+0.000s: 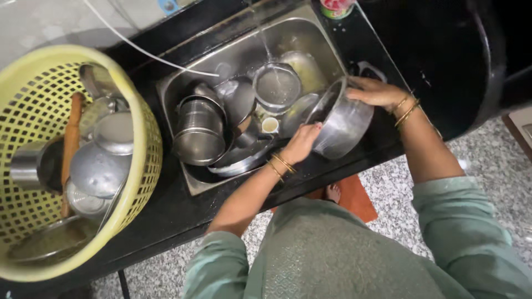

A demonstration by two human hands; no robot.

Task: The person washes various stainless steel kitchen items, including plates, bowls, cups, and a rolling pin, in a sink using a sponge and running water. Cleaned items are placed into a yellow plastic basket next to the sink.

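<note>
A round, deep steel bowl with a smooth, wet-looking shine sits tilted over the right edge of the sink, right of centre in the frame, its mouth turned toward the basin. The right hand lies curled over the bowl's upper rim, fingers bent around the edge, while the left hand is pressed against the bowl's lower left side, fingers closed together against the metal; both wrists carry thin gold-coloured bangles. The sink is a rectangular stainless basin set into a glossy black tabletop and crowded with steel ware: a tall ribbed cylindrical pot at its left, a round fine-mesh strainer at centre under a thin stream of water, a small pale cup just below it, and flat plates and lids tucked among them. At the left of the frame a large yellow plastic basket with a square-lattice wall rests on the tabletop, holding domed steel lids, a steel tumbler lying on its side and a long wooden rolling pin standing aslant. A white cord runs across the upper left. The person wears a muted green long-sleeved garment, and the floor at lower right is speckled grey stone with an orange-brown mat near a bare foot.
</note>
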